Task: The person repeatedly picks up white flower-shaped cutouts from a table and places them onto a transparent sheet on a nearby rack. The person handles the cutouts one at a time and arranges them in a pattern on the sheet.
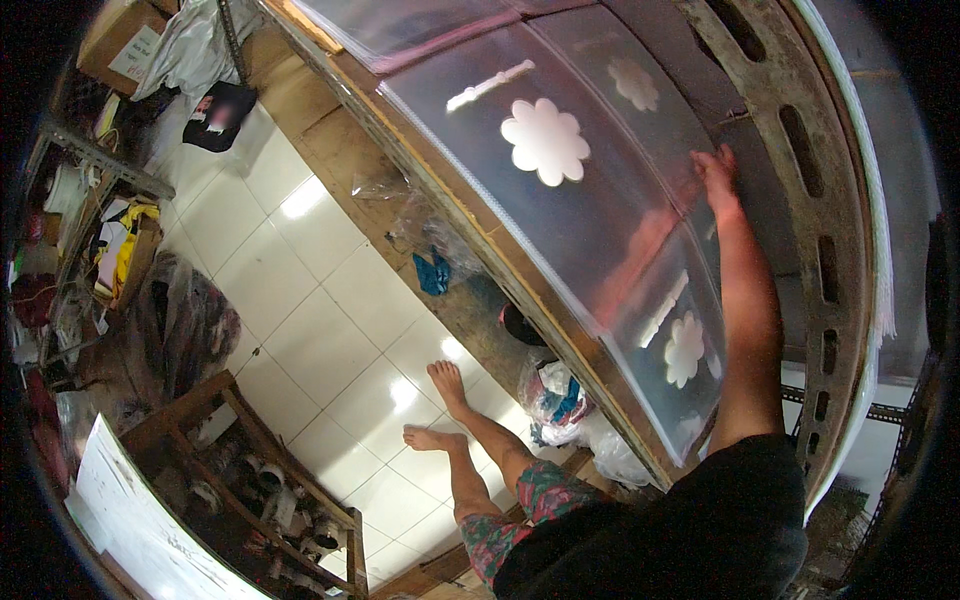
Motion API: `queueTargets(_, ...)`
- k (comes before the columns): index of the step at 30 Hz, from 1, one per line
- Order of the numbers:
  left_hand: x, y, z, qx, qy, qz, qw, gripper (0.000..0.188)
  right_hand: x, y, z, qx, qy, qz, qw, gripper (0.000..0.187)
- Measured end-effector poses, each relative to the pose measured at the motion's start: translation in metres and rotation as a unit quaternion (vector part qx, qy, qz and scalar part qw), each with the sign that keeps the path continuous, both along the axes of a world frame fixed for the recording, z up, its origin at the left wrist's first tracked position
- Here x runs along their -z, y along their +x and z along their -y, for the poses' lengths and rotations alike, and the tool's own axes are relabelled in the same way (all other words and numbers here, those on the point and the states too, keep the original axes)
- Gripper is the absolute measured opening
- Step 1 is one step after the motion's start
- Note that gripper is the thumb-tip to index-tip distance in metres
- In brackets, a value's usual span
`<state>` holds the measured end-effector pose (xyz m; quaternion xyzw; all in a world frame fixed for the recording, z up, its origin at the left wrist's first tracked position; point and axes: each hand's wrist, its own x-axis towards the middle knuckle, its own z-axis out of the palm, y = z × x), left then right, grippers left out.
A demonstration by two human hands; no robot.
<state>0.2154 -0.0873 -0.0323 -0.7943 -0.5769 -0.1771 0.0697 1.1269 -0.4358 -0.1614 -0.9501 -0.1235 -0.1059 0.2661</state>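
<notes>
Right grip (715,172) at edge of clear plastic sheets (590,215); cannot tell whether pinching or spread

A black top (660,530) is worn with red-and-green patterned shorts (560,490) — the feet (435,439) bare.

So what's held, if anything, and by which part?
Cannot be told: the right hand is by the edge of the clear plastic sheets, grip unclear; left hand unseen.
</notes>
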Motion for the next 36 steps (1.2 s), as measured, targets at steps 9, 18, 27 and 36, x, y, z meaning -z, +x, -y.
queueTargets(9, -0.009, -0.006, 0.001, 0.010, 0.017, -0.029, 0.999, 0.043, -0.013, -0.085, -0.043, -0.048, -0.153, 0.082, 0.984, 0.023)
queueTargets(18, -0.002, -0.028, 0.005, 0.000, -0.007, 0.017, 1.000, 0.049, -0.011, -0.125, -0.070, 0.026, -0.139, 0.084, 0.986, 0.025)
queueTargets(27, 0.003, -0.052, 0.007, 0.033, -0.097, 0.204, 0.974, 0.032, -0.040, -0.336, -0.206, -0.217, 0.234, -0.011, 0.948, 0.024)
queueTargets(36, -0.051, -0.091, 0.034, 0.018, -0.111, 0.405, 0.907, 0.034, -0.027, -0.603, -0.261, -0.446, 0.234, -0.377, 0.778, 0.023)
